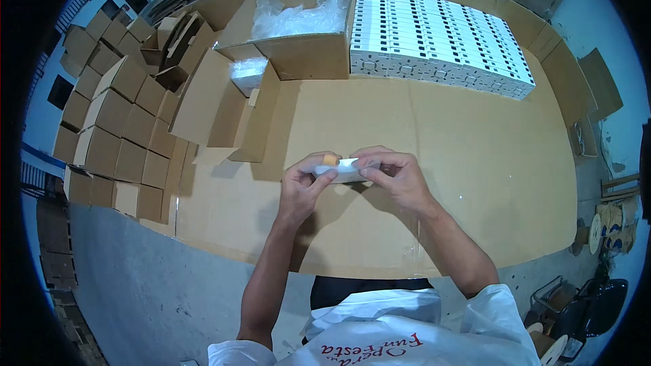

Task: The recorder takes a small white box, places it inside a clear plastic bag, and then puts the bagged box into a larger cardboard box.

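Both bare forearms are reached in from the near edge, out of short white sleeves (pixel 498 305). The left forearm (pixel 266 291) is held steeply, slanted slightly rightward toward the far side; the right forearm (pixel 458 244) is slanted leftward from the near right. The two hands are brought close together, well above the near edge of the tabletop (pixel 488 183), which is surfaced in brown cardboard.

A small oblong white object (pixel 347 171) is held between them, in front of the torso. Its left end is clamped by the left hand (pixel 298 190), with the thumb laid along the near face and the fingers curled on the far side. Its right end is pinched between the thumb and bent fingers of the right hand (pixel 405 179). Each grip is thus closed around the object, with little gap left. A small orange piece (pixel 330 160) is seen by the left fingertips; whether it is attached cannot be told.

At the far right, small white patterned boxes (pixel 441 41) are stacked in rows. Beside them, to the left, clear bubble wrap (pixel 298 20) is contained in a large open brown cardboard carton (pixel 312 59).
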A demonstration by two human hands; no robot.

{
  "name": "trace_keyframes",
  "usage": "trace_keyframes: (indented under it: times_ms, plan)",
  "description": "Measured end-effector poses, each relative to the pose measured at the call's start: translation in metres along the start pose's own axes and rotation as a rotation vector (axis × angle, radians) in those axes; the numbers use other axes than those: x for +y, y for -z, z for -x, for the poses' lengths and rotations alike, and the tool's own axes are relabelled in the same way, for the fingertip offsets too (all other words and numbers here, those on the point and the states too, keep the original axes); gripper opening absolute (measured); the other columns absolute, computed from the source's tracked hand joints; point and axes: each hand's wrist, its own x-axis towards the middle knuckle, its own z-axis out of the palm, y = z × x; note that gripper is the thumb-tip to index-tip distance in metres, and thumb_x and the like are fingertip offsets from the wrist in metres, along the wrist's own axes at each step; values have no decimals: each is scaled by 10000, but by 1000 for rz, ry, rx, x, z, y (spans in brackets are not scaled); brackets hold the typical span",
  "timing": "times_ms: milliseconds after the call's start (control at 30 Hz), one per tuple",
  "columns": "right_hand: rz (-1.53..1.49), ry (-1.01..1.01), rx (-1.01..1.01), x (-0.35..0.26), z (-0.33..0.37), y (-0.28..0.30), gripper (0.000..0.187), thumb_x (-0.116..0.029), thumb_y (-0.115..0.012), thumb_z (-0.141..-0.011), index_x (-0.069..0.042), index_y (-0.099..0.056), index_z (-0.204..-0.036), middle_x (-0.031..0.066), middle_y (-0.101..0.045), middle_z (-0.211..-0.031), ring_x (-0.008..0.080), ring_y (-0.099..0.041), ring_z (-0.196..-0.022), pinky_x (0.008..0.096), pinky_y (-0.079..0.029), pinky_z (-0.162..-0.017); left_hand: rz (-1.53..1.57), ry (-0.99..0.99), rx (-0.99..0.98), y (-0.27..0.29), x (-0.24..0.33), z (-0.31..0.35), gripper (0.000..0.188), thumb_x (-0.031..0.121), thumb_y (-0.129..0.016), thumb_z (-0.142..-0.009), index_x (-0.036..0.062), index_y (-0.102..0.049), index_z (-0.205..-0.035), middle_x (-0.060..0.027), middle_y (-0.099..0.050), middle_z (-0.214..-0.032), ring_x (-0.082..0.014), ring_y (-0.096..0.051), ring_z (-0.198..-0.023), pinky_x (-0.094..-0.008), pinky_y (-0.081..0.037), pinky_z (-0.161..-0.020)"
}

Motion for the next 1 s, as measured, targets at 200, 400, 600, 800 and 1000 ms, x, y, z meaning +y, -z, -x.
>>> trace_keyframes:
  times_ms: [200, 400, 600, 800, 1000]
  plan:
    - [280, 354, -174, -7, 0, 18, 283, 73, -666, -841, -67, -783, -1058, 94, -717, -1130, 210, -656, -1041, 325, -538, -911, -665, -541, -50, 2, 15, 2, 310, -64, -730, -737, 81, -782, -1006, -70, -747, -1097, -268, -649, -1065, -353, -555, -887]
    - [653, 695, 19, -4, -2, 12, 423, 99, -674, -718, -111, -791, -1065, 67, -729, -1148, 280, -642, -1082, 377, -525, -944, -875, -755, 62, -5, 19, 0, 351, -46, -730, -716, 99, -784, -1030, -29, -751, -1117, -298, -617, -1100, -394, -551, -895]
    - [676, 524, -127, -8, 2, 25, 410, 80, -678, -726, -141, -798, -1050, 62, -713, -1191, 282, -621, -1138, 385, -520, -985, -679, -450, -158, 12, 12, 5, 278, -2, -741, -739, 69, -795, -1002, -66, -746, -1133, -306, -592, -1161, -417, -502, -989]
    - [688, 499, -260, -12, 3, 26, 272, 46, -697, -746, -101, -802, -950, 47, -715, -1187, 272, -625, -1129, 391, -529, -965, -574, -342, -254, 18, 12, 5, 175, -4, -696, -869, 39, -788, -1012, -85, -741, -1142, -307, -575, -1219, -437, -500, -1001]
    - [348, 264, -40, 0, 1, 19, 72, 29, -691, -869, 9, -721, -931, 98, -720, -1043, 171, -660, -962, 306, -542, -835, -207, -34, 23, -4, 9, 1, 202, 92, -657, -971, -35, -738, -1106, -122, -746, -1050, -189, -682, -975, -317, -552, -879]
